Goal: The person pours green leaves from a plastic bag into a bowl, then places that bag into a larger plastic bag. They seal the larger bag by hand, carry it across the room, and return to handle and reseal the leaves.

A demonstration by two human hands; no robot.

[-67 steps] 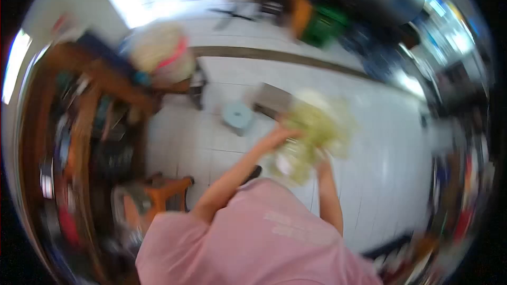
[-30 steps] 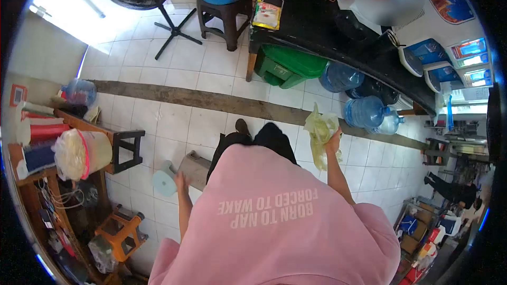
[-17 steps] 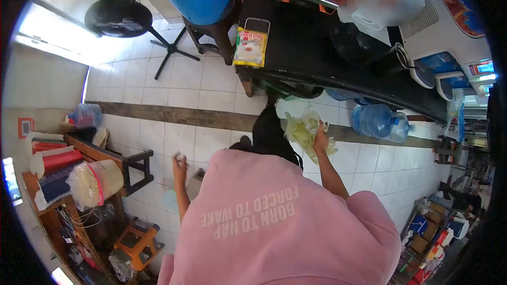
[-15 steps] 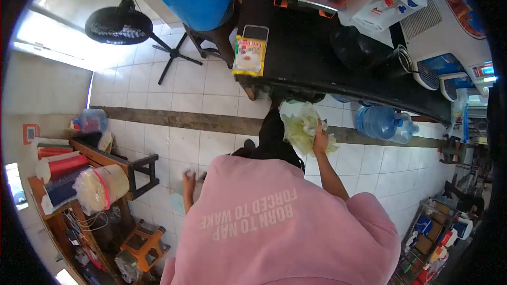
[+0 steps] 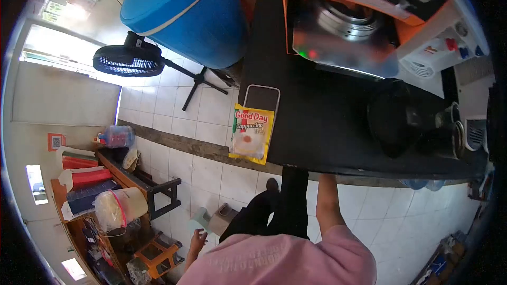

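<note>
My left hand [image 5: 198, 240] is low at the left, its fingers loosely apart and nothing seen in them, near a pale green object [image 5: 199, 220] and a brownish box-like item [image 5: 223, 218]. My right forearm reaches under the front edge of the black table [image 5: 322, 126]; the tabletop hides that hand and whatever it may hold. On the table's left corner lies a Good Day Cappuccino packet [image 5: 251, 134], next to a metal wire loop.
An orange-and-black gas stove [image 5: 346, 34] and a white water dispenser [image 5: 443, 53] stand on the table, with dark cups at the right. A blue cooler [image 5: 185, 18], a black fan [image 5: 129, 60], a shelf with a bucket [image 5: 129, 205] and an orange stool [image 5: 160, 256] are at the left.
The view has moved closer to the table. My right hand, earlier visible with a translucent bag of pale green stuff, has gone under the tabletop with the bag out of sight.
</note>
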